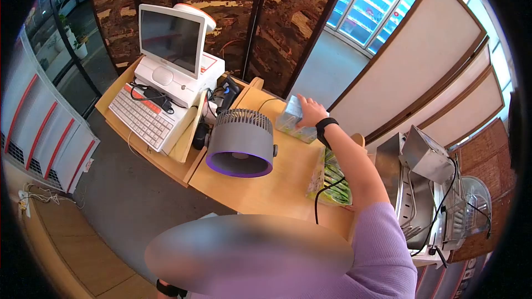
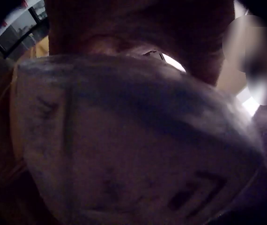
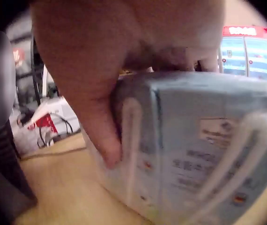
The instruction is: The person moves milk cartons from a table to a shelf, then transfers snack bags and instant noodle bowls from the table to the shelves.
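On the right side of the wooden counter, my right hand [image 1: 312,112] grips a pack of milk cartons [image 1: 290,120] from above. In the right wrist view the thumb presses down one side of this light-blue pack [image 3: 194,154], which has printed lettering and white straws under clear wrap. My left hand [image 2: 138,28], dark in the left wrist view, holds a boxy printed package [image 2: 124,150] that fills most of that view. A blurred oval hides this hand in the head view. Beside my right forearm lies a clear packet of green stalks [image 1: 332,180].
A grey round fan [image 1: 241,141] stands mid-counter. Left of it are a white point-of-sale terminal [image 1: 172,41], a keyboard [image 1: 141,116] and cables. A black cable [image 1: 317,202] crosses the counter's right part. Metal kitchen equipment [image 1: 426,155] is at the right, and folding screens [image 1: 421,50] stand behind.
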Demonstrator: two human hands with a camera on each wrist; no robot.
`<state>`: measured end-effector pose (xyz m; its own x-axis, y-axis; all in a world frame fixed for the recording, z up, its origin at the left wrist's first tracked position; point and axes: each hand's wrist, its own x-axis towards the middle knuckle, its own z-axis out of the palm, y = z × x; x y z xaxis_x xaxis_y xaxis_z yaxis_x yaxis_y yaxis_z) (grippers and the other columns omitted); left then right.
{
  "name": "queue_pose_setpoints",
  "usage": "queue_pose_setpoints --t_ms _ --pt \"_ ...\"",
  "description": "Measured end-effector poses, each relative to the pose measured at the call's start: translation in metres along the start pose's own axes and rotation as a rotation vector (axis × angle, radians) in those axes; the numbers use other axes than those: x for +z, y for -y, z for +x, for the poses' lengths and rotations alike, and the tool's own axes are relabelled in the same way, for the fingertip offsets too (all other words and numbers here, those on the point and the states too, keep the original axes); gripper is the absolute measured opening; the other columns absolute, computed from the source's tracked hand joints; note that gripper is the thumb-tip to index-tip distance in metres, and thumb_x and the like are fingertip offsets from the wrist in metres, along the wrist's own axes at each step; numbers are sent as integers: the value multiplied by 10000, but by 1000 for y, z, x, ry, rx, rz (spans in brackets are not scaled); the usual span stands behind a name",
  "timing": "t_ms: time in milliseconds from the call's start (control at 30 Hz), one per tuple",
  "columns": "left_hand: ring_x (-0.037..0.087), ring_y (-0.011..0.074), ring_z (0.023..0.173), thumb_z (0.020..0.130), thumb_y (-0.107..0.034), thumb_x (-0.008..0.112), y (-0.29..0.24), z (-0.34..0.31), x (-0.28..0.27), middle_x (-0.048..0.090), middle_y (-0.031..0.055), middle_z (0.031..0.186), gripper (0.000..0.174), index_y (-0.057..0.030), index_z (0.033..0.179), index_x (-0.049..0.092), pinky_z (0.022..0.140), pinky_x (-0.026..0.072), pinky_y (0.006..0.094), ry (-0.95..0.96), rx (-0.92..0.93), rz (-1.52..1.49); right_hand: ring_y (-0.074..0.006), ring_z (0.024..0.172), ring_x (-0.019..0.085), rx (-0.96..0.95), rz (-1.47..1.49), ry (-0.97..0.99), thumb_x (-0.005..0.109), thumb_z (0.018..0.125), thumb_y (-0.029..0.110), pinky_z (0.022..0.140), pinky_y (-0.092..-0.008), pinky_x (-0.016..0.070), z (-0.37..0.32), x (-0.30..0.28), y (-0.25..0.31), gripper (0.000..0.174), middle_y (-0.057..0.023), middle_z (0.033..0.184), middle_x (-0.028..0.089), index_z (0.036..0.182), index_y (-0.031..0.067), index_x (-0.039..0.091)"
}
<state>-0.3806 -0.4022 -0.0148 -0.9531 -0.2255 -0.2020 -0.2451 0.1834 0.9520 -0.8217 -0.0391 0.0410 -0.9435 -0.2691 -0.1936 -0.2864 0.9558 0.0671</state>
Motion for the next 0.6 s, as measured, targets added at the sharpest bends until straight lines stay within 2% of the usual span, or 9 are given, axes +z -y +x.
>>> queue_pose_setpoints --t_ms 67,100,167,233,300,333,467,533,600 --pt "490 195 1060 523 -188 840 12 -18 -10 512 83 1080 753 -25 1138 437 930 384 351 -89 -81 -186 -342 1175 466 -13 17 -16 854 503 362 956 -473 386 0 -2 -1 1019 -162 1215 506 1337 88 338" --pt "490 195 1060 523 -188 840 19 -26 -15 512 83 1080 753 -25 1138 437 930 384 351 -89 -77 -187 -339 1144 492 -21 33 -33 852 487 353 928 -448 413 -1 -4 -3 990 -166 1194 518 1310 82 373" --pt "496 202 1055 532 -176 836 30 -39 -26 508 86 1087 800 -11 1185 405 932 385 348 -193 -102 -388 -340 1139 492 -1 48 -90 852 494 339 927 -444 415 -14 -14 3 967 -161 1191 520 1295 69 382" --pt "489 207 1069 559 -201 827 40 -48 -36 498 88 1105 825 1 1220 375 943 377 338 -211 -99 -422 -341 1134 493 21 61 -140 852 500 325 927 -440 417 -26 -29 7 945 -156 1188 521 1280 57 391" --pt "507 255 1081 556 -297 818 50 -52 -50 494 118 1140 923 6 1282 336 952 389 382 -301 -70 -468 -327 1116 489 7 194 -460 851 521 296 892 -452 418 -50 -41 7 830 -133 1129 523 1186 63 412" --pt "244 277 1344 727 -224 712 44 -58 -64 271 174 1450 901 29 1424 200 1097 199 381 -212 -217 -276 -322 1104 492 19 185 -511 838 546 271 890 -428 421 -73 -59 19 820 -123 1129 522 1209 50 409" --pt "293 282 1309 689 -232 732 19 -27 -73 318 168 1410 929 41 1412 218 1083 220 393 -104 -137 -322 -323 1091 495 36 203 -724 837 547 250 898 -420 418 -173 -101 48 828 -121 1125 526 1229 39 417" --pt "496 201 1050 579 -260 815 12 -2 -65 496 87 1097 820 4 1218 373 927 385 326 -29 38 -546 -321 1069 502 39 285 -756 835 543 222 899 -403 417 -236 -115 67 838 -130 1108 532 1248 33 423" --pt "498 198 1040 574 -283 810 7 18 -61 495 85 1090 830 3 1219 372 921 386 322 132 45 -502 -321 1007 525 35 309 -790 832 534 185 873 -392 427 -301 -115 86 803 -144 1045 544 1226 30 455"
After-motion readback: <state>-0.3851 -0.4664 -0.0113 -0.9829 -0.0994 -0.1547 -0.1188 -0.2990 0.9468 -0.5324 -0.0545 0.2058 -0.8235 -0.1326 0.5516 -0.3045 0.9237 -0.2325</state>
